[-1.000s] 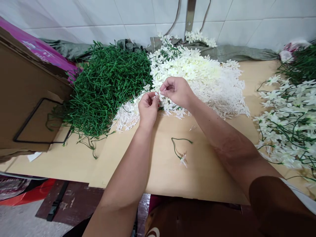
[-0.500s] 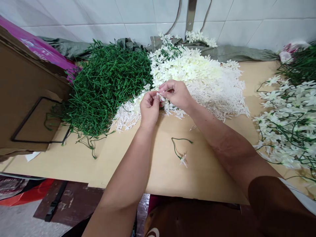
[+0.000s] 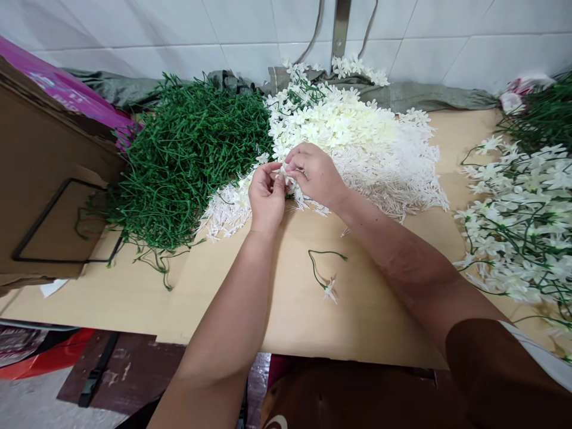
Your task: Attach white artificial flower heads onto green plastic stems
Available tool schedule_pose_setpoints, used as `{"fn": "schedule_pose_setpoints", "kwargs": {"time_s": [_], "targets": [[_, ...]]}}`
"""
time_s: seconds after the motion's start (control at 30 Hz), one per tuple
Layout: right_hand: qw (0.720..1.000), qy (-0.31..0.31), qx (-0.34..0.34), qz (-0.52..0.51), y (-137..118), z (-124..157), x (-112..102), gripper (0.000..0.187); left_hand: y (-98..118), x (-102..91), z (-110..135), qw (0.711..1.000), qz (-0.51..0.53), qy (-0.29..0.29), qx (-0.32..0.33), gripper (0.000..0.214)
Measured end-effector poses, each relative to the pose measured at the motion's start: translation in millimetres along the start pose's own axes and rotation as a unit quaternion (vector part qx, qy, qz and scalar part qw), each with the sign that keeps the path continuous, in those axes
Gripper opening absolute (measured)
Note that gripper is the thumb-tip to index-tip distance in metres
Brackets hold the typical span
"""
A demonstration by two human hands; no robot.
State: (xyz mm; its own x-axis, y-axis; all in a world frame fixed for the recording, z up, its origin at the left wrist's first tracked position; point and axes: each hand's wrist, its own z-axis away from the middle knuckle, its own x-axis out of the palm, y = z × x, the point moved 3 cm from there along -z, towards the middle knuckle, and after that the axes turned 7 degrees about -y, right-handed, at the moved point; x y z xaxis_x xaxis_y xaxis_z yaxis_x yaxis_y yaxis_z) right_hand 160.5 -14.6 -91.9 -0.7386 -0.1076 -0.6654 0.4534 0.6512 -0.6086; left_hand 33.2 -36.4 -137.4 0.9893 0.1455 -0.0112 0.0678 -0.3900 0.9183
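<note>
My left hand and my right hand meet fingertip to fingertip above the near edge of a big heap of white plastic flowers. Both hands pinch a small white flower piece between them; most of it is hidden by the fingers. To the left of the hands lies a thick pile of green plastic stems. On the bare tabletop in front of my arms rests a single green stem with one white flower on its end.
Finished stems with white flowers cover the right side of the tan tabletop. A brown cardboard box stands at the left with a pink sheet behind it. A grey-green cloth runs along the white tiled wall.
My hands have drawn closer together, the fingertips now touching around the small flower piece. The view has shifted slightly; the piles have not moved.
</note>
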Motion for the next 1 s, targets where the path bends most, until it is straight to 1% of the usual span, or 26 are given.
{"fn": "schedule_pose_setpoints", "kwargs": {"time_s": [0.13,0.27,0.4,0.57,0.63,0.73,0.83,0.9,1.0], "targets": [[1.000,-0.003,0.012,-0.006,-2,1,2,0.017,1,-0.2,0,1.000,0.001,-0.004,-0.007,0.032],[0.995,0.003,0.059,-0.081,6,2,9,0.014,4,-0.9,0,1.000,0.006,-0.008,-0.006,0.035],[0.978,-0.006,0.098,-0.187,12,-1,13,0.010,8,-2.1,0,1.000,0.014,-0.008,-0.002,0.038],[0.953,-0.007,0.140,-0.270,15,-3,15,0.014,9,-2.2,0,0.999,0.037,-0.016,0.003,0.043],[0.947,-0.012,0.151,-0.284,14,-3,15,0.017,10,-2.4,0,0.999,0.032,-0.016,0.000,0.042],[0.950,-0.019,0.152,-0.272,11,-3,13,0.019,11,-2.5,0,0.999,0.032,-0.018,0.005,0.038],[0.951,0.004,0.160,-0.263,10,-4,9,0.019,12,-2.1,1,0.999,0.037,-0.023,0.005,0.032],[0.944,0.018,0.168,-0.284,12,-5,7,0.019,9,-2.0,0,0.999,0.035,-0.019,-0.009,0.029],[0.930,0.015,0.164,-0.330,15,-5,7,0.019,4,-1.9,-1,0.999,0.033,-0.011,-0.029,0.031]]}}
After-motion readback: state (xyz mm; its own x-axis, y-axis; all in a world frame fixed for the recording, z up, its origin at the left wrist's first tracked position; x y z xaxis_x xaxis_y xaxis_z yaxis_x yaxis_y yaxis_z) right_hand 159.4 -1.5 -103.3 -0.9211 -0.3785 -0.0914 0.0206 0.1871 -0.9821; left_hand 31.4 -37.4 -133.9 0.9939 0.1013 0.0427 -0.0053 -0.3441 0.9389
